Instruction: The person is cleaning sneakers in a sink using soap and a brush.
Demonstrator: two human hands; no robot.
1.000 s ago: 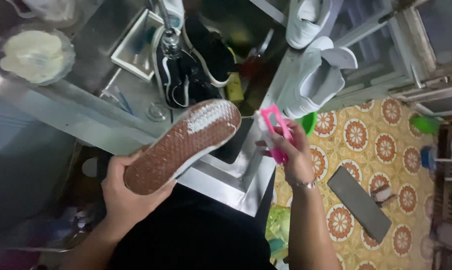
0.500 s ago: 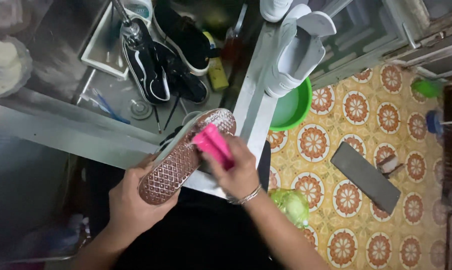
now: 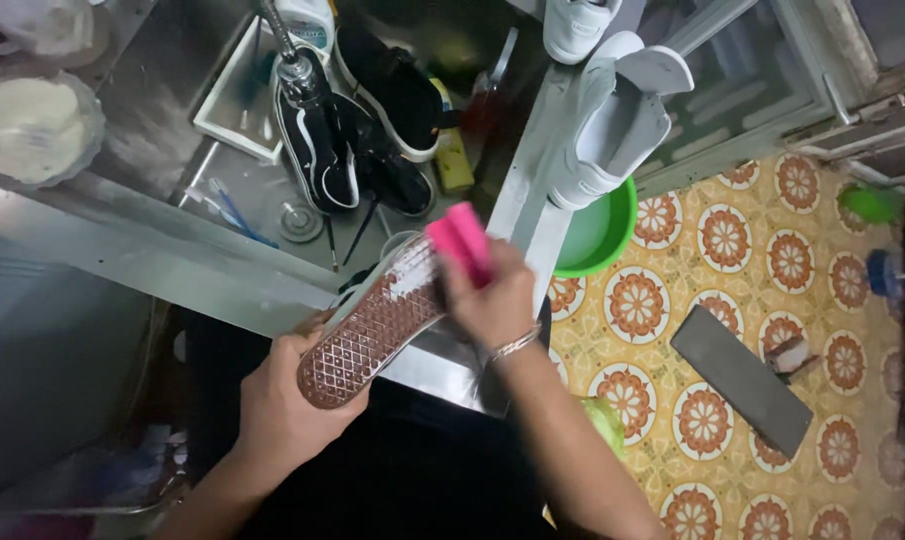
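Since the earlier frame the pink brush (image 3: 460, 240) has slid toward the toe of the shoe (image 3: 373, 325), gripped in the right hand (image 3: 493, 300) while the left hand (image 3: 283, 400) clasps the heel over the sink (image 3: 223, 160), where a wet sole could slip loose

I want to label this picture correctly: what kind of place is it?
Probably a home washing area at a steel sink: a tap above black shoes, patterned floor tiles, and the hands, left hand and right hand, scrubbing a shoe sole.
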